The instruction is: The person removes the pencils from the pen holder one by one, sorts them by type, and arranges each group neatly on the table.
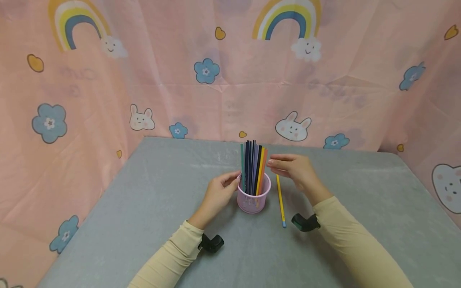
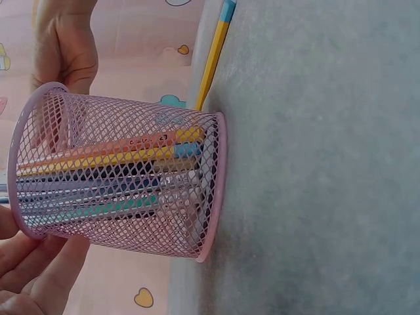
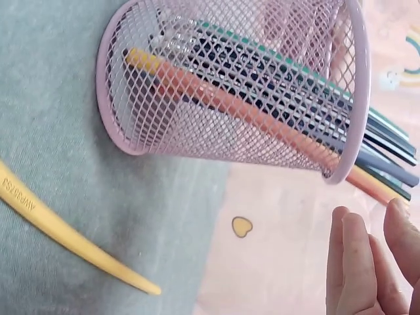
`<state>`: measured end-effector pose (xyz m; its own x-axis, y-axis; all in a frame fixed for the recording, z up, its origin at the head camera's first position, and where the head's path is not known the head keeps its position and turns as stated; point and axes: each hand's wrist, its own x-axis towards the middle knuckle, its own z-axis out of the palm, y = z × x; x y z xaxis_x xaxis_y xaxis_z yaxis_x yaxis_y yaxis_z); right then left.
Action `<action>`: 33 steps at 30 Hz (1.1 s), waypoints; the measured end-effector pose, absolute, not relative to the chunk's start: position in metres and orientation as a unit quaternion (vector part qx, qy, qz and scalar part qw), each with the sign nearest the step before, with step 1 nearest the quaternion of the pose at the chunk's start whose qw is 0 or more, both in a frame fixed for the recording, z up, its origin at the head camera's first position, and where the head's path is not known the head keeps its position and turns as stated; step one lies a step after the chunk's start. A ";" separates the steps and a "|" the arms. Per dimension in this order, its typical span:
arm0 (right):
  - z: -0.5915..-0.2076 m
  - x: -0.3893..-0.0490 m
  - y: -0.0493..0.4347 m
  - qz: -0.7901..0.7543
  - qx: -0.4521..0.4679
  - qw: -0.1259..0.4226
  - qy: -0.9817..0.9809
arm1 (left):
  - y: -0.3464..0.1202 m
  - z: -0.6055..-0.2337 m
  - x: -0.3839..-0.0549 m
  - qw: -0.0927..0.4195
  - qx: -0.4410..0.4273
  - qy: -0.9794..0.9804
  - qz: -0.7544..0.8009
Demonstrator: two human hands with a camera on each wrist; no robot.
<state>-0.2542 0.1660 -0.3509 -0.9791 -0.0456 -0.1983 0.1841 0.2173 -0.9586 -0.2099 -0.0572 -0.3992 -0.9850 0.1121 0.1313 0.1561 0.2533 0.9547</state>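
A pink mesh pencil holder (image 1: 253, 203) stands upright on the grey table, filled with several pencils (image 1: 252, 168) in green, dark blue, purple, black, yellow and orange. My left hand (image 1: 219, 193) holds the holder at its left rim, thumb and fingers close around the edge (image 2: 21, 157). To the right of the pencils' upper ends, my right hand (image 1: 293, 172) hovers with its fingers extended and nothing between them. In the right wrist view, thumb and fingertips (image 3: 354, 226) lie just past the orange pencil's end. A yellow pencil with a blue end (image 1: 281, 204) lies beside the holder.
The grey table (image 1: 162, 224) reaches back to a pink curtain (image 1: 173, 92) printed with rainbows, rabbits and flowers. Each wrist bears a black camera mount, the left one (image 1: 211, 243) and the right one (image 1: 305, 222) both low over the table.
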 end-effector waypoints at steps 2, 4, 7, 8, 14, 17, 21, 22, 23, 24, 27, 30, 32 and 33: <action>-0.349 -0.253 0.164 -0.627 0.045 0.094 0.772 | -0.057 -0.399 -0.210 0.018 -0.084 -0.794 -0.602; -0.348 -0.252 0.162 -0.631 0.043 0.091 0.769 | -0.057 -0.398 -0.210 0.017 -0.085 -0.794 -0.602; -0.348 -0.251 0.161 -0.636 0.035 0.087 0.766 | -0.057 -0.398 -0.211 0.019 -0.090 -0.794 -0.602; -0.348 -0.251 0.160 -0.637 0.032 0.086 0.766 | -0.057 -0.398 -0.211 0.018 -0.089 -0.793 -0.602; -0.349 -0.252 0.157 -0.642 0.020 0.090 0.761 | -0.058 -0.400 -0.211 0.016 -0.087 -0.792 -0.605; -0.348 -0.251 0.155 -0.647 0.018 0.091 0.757 | -0.058 -0.400 -0.210 0.014 -0.089 -0.791 -0.605; -0.348 -0.251 0.153 -0.653 0.020 0.087 0.753 | -0.057 -0.400 -0.210 0.013 -0.089 -0.793 -0.603; -0.348 -0.251 0.153 -0.652 0.021 0.086 0.753 | -0.057 -0.399 -0.209 0.013 -0.089 -0.793 -0.602; -0.348 -0.251 0.152 -0.653 0.022 0.085 0.752 | -0.057 -0.399 -0.209 0.014 -0.089 -0.794 -0.601; -0.348 -0.251 0.152 -0.653 0.024 0.084 0.753 | -0.057 -0.399 -0.209 0.014 -0.088 -0.795 -0.599; -0.349 -0.251 0.150 -0.651 0.031 0.080 0.754 | -0.058 -0.400 -0.209 0.016 -0.087 -0.798 -0.596; -0.348 -0.252 0.148 -0.652 0.037 0.077 0.753 | -0.058 -0.401 -0.211 0.020 -0.088 -0.800 -0.593; -0.348 -0.252 0.147 -0.655 0.039 0.075 0.751 | -0.058 -0.402 -0.211 0.023 -0.090 -0.801 -0.592; -0.348 -0.252 0.147 -0.654 0.039 0.073 0.751 | -0.058 -0.402 -0.211 0.024 -0.091 -0.800 -0.592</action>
